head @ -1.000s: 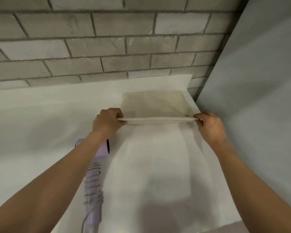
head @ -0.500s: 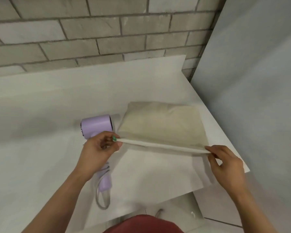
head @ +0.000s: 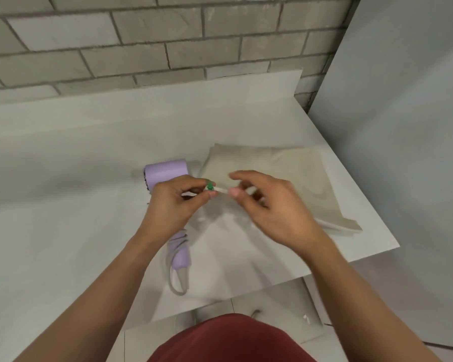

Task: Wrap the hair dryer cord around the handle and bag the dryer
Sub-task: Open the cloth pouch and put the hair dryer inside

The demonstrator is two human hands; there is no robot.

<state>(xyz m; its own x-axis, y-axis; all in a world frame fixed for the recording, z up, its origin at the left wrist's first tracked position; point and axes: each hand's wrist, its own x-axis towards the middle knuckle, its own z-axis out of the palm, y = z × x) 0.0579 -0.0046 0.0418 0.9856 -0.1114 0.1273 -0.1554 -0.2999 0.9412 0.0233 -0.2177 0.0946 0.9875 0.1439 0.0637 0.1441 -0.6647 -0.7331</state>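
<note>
A lilac hair dryer (head: 165,172) lies on the white table (head: 63,205), its grey cord (head: 178,279) wound round the handle with a loop at the near end. A flat beige cloth bag (head: 275,173) lies to its right. My left hand (head: 173,205) hovers over the dryer's handle and pinches the bag's white drawstring (head: 220,189) at a green bead on the bag's left corner. My right hand (head: 270,205) is over the bag, fingers curved and apart, thumb tip at the string's free end. The bag's mouth is hidden by my hands.
A grey brick wall (head: 168,48) backs the table. A pale panel (head: 403,126) stands close on the right, just past the table's right edge. My red garment (head: 230,338) and the tiled floor show below the near edge.
My right hand let go of the bag's right corner and moved left to the drawstring by my left hand. The bag's right side now lies flat. The view tilted down.
</note>
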